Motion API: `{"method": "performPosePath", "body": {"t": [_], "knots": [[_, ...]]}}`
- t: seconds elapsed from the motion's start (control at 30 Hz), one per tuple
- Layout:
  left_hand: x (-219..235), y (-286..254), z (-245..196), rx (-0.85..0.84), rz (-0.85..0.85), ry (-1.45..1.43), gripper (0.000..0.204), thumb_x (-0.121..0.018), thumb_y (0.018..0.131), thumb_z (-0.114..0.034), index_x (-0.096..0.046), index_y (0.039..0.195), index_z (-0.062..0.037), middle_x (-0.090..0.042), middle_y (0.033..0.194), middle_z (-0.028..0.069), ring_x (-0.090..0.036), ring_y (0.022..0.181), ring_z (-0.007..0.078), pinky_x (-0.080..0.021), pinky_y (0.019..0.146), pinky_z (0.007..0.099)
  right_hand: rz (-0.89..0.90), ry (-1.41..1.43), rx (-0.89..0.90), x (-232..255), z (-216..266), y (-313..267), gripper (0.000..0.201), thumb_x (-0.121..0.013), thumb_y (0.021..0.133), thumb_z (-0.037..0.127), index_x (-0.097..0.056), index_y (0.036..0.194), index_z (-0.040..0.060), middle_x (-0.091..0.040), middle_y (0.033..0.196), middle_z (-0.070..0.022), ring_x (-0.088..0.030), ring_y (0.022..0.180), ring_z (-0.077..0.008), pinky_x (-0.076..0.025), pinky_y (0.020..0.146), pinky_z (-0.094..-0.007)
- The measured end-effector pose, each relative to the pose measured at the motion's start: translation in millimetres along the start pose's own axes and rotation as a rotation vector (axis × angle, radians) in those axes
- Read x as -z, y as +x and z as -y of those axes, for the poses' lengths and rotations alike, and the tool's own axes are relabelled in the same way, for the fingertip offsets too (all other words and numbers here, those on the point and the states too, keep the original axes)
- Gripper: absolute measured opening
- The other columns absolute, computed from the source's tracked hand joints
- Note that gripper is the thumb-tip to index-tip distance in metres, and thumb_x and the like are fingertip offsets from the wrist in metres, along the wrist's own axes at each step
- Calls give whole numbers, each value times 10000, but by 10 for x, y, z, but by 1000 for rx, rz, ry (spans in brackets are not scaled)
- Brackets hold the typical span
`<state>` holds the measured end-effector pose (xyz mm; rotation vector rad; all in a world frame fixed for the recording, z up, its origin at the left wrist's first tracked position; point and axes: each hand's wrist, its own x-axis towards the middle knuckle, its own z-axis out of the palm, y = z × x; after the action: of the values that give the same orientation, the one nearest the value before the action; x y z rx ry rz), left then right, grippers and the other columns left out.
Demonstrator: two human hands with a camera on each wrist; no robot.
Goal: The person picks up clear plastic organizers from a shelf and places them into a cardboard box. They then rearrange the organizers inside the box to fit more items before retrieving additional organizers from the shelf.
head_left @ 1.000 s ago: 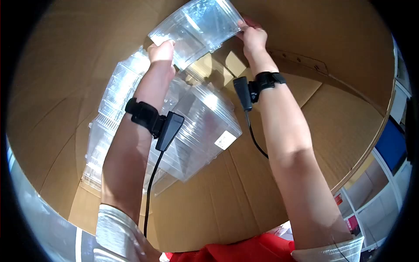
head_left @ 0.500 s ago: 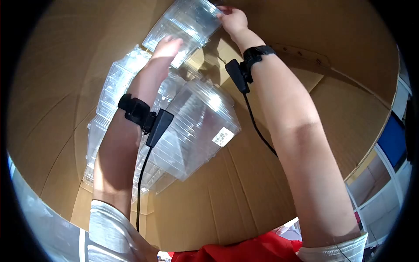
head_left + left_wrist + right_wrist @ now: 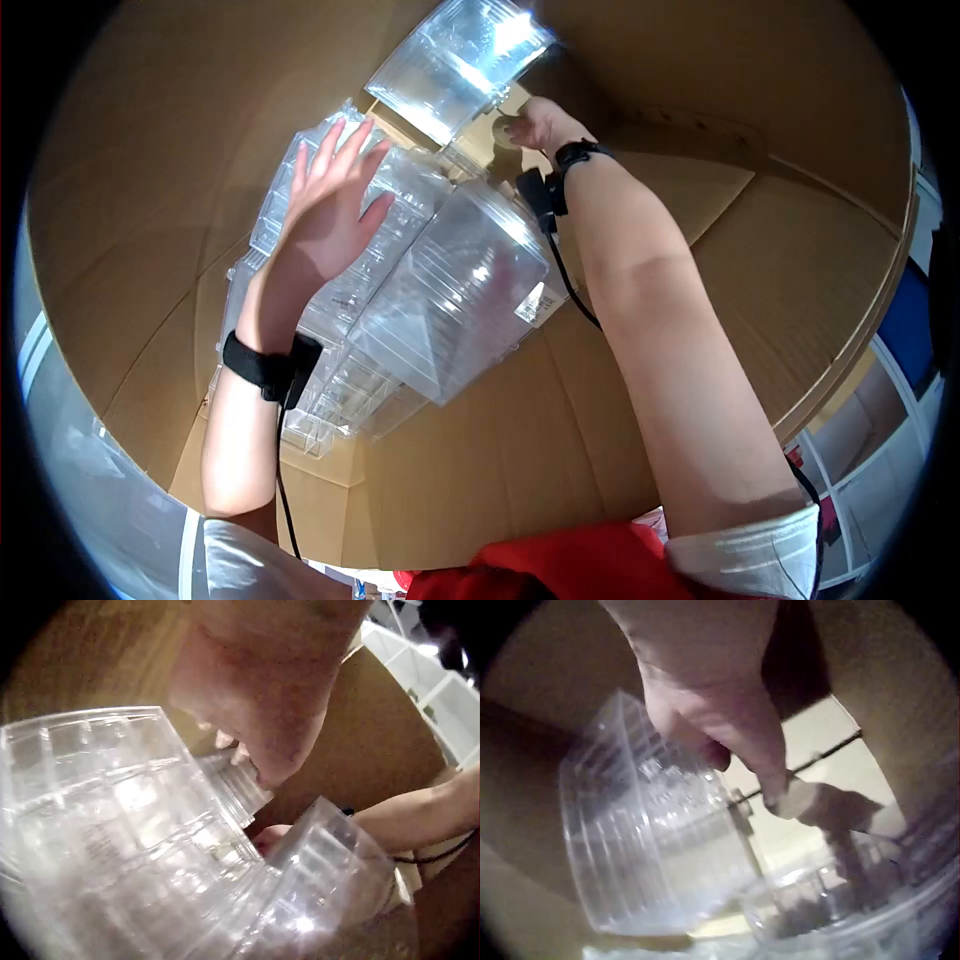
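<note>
Fingers spread, my left hand (image 3: 330, 215) hovers over clear plastic trays (image 3: 395, 215) inside a cardboard box; in the left wrist view the hand (image 3: 259, 697) is above their ribbed compartments (image 3: 127, 802). My right hand (image 3: 545, 125) holds nothing, its fingers loosely bent, just right of a clear plastic container (image 3: 450, 65) at the top. The right wrist view has this hand (image 3: 712, 705) beside the container's ribbed side (image 3: 645, 832); whether they touch I cannot tell. A larger clear container (image 3: 445, 310) with a white label (image 3: 536, 304) lies tilted beside the trays.
Tall cardboard walls (image 3: 130, 230) surround the containers, with the box's near edge below my forearms. A folded cardboard flap (image 3: 750, 260) is at the right. White shelving (image 3: 870, 460) and a blue panel (image 3: 900, 325) stand outside.
Both hands have let go of the upper container, which now rests near the far wall. My left hand has moved down and left, its fingers spreading; my right hand has come down from the container's edge.
</note>
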<state>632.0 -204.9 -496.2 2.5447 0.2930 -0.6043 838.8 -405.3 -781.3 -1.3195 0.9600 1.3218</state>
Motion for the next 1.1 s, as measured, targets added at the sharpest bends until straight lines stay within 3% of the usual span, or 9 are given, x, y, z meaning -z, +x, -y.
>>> {"method": "performPosePath", "body": {"t": [0.03, 0.1, 0.17, 0.3, 0.6, 0.67, 0.77, 0.9, 1.1], "knots": [[8, -88, 33, -33, -43, 202, 566, -580, 816, -169, -346, 1322, -70, -255, 1413, 109, -207, 1317, 281, -151, 1065, 448, 100, -42, -63, 68, -115, 297, 266, -309, 886, 43, -441, 1106, -29, -506, 1012, -254, -576, 855, -324, -521, 693, -397], [-208, -245, 201, -2, -6, 243, 708, -627, 768, -266, -284, 1347, -47, -126, 1447, 139, -76, 1344, 297, -106, 1062, 490, 124, -180, 51, -319, -181, -242, 202, -343, 849, -5, -468, 1008, -1, -516, 916, -166, -551, 793, -246, -475, 657, -331], [-388, -297, 288, -14, -23, 310, 768, -624, 763, -352, -259, 1353, -23, -88, 1448, 167, -37, 1343, 325, -103, 1059, 496, 180, -24, 185, -497, -222, -321, 149, -374, 789, -46, -494, 852, 16, -512, 699, -96, -504, 591, -189, -394, 472, -300], [-465, -254, 314, -9, -37, 387, 808, -552, 767, -508, -281, 1343, -10, -109, 1436, 180, -49, 1324, 375, -143, 1019, 571, 132, -62, 189, -485, -262, -159, 62, -458, 815, -3, -511, 844, 12, -534, 743, -80, -558, 688, -204, -452, 563, -302], [-512, -251, 331, -13, 27, 373, 862, -576, 777, -455, -199, 1335, 82, 30, 1424, 256, 37, 1316, 417, -62, 1027, 574, 60, -218, 181, -509, -215, -48, 135, -479, 859, 70, -587, 893, -5, -626, 742, -108, -578, 559, -167, -445, 483, -305], [-480, -223, 330, 22, 62, 362, 860, -582, 776, -447, -186, 1344, 63, 36, 1429, 239, 41, 1318, 414, -54, 1025, 581, -39, -635, 250, -608, -75, -698, 123, -520, 835, 93, -587, 839, -10, -612, 710, -104, -580, 544, -174, -464, 470, -309], [-460, -219, 302, 87, 131, 333, 856, -583, 774, -442, -160, 1369, 7, 34, 1446, 191, 44, 1323, 406, -43, 1021, 595, -34, -293, 292, -476, -100, -596, 149, -539, 825, 118, -583, 770, -13, -595, 674, -99, -563, 520, -180, -451, 451, -315], [-463, -202, 295, 127, 156, 311, 872, -597, 771, -425, -133, 1373, 4, 41, 1449, 185, 63, 1327, 392, -38, 1023, 595, -11, -353, 410, -155, 16, -691, 175, -457, 851, 95, -542, 739, -8, -567, 636, -97, -524, 493, -160, -401, 425, -309], [-377, -159, 199, 195, 262, 327, 887, -575, 782, -441, -92, 1386, -8, 69, 1453, 169, 83, 1330, 374, 1, 1027, 583, -17, -272, 441, 62, -24, -817, 213, -585, 776, 186, -561, 784, -25, -593, 718, -102, -561, 564, -148, -444, 458, -297]]}}
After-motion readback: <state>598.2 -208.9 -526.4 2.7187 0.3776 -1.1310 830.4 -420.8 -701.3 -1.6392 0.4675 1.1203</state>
